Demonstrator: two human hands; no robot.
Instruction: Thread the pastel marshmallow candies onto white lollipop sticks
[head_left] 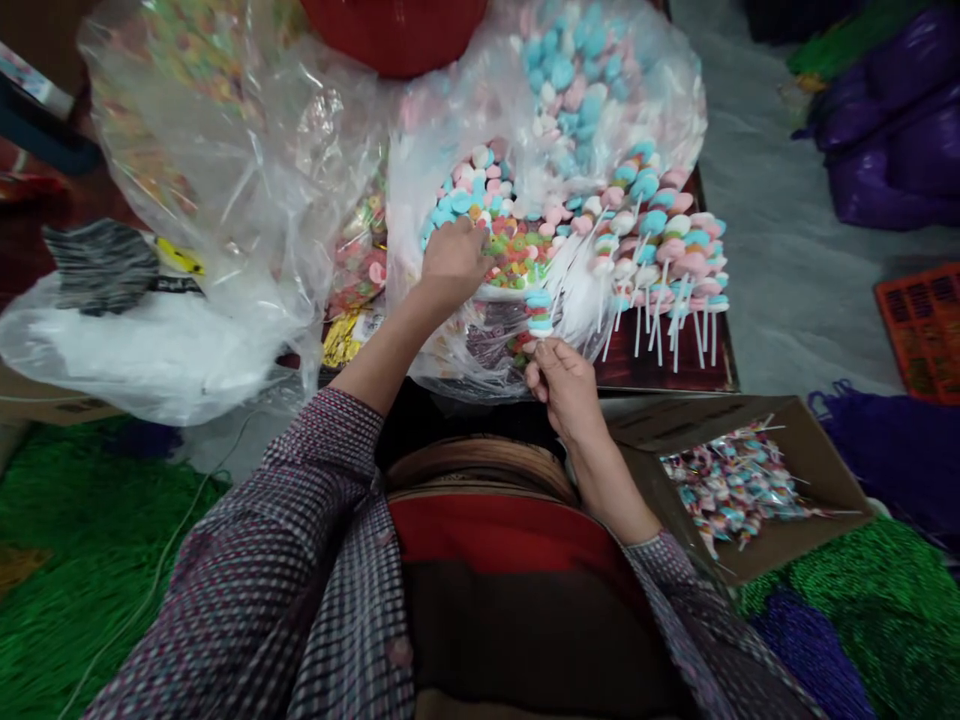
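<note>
My right hand (566,385) pinches a candy skewer (538,312) upright in front of me. Blue, white and pink marshmallow pieces are stacked on it with green and red gummy pieces. My left hand (454,262) reaches down into the loose candy, fingers bent and drawn together; what they grasp, if anything, is hidden. Beside its fingertips lie green, orange and red gummy rings (517,250). Just beyond are pink, white and blue marshmallows (480,180) on clear plastic. White sticks (574,275) lie bunched right of the gummies.
Finished candy skewers (667,250) are piled at the table's right edge. An open cardboard box (817,460) below holds wrapped candy skewers. Large clear bags (247,170) of candy and a red container (397,35) stand behind. Green shredded material (90,530) covers the floor at left.
</note>
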